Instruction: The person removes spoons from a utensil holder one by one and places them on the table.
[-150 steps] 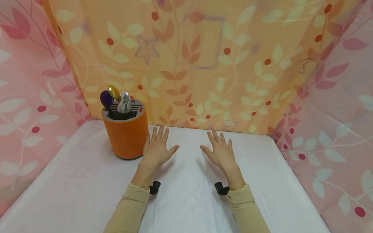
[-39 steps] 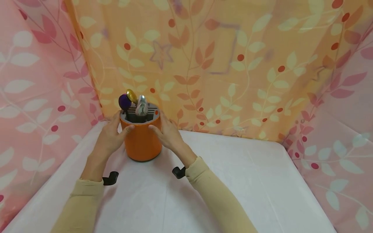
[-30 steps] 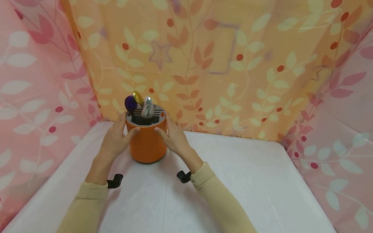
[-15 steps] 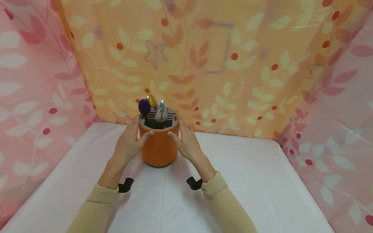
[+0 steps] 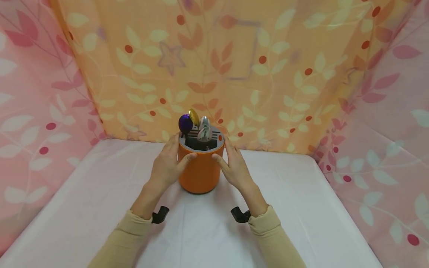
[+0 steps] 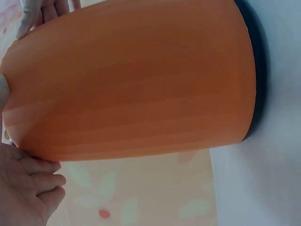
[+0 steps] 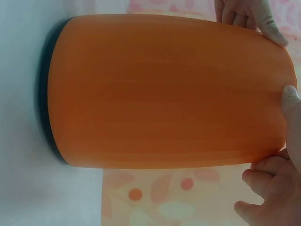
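Observation:
In the head view, an orange round knife block (image 5: 200, 173) with a grey slotted top stands upright near the middle of the white table. Out of its dark front opening rise a purple spoon (image 5: 185, 123), a gold spoon (image 5: 193, 116) and silvery utensils (image 5: 205, 132), whose kind is unclear. My left hand (image 5: 165, 167) grips the block's upper left side, thumb in front. On the right side, my right hand (image 5: 237, 166) holds it in the same way. Both wrist views show fingers curving behind the orange wall (image 6: 141, 84). Whether the dark base (image 7: 43, 89) touches the cloth is unclear.
White cloth (image 5: 285, 208) covers the table around the block. A yellow leaf-patterned curtain (image 5: 234, 93) hangs just behind the table, with pink curtains (image 5: 33, 123) at both sides. Small black mounts (image 5: 161, 214) sit at the wrists.
My hands lay apart on the table, then took hold of the knife block from both sides. It has moved right from the table's left part to the middle, the utensils still in it.

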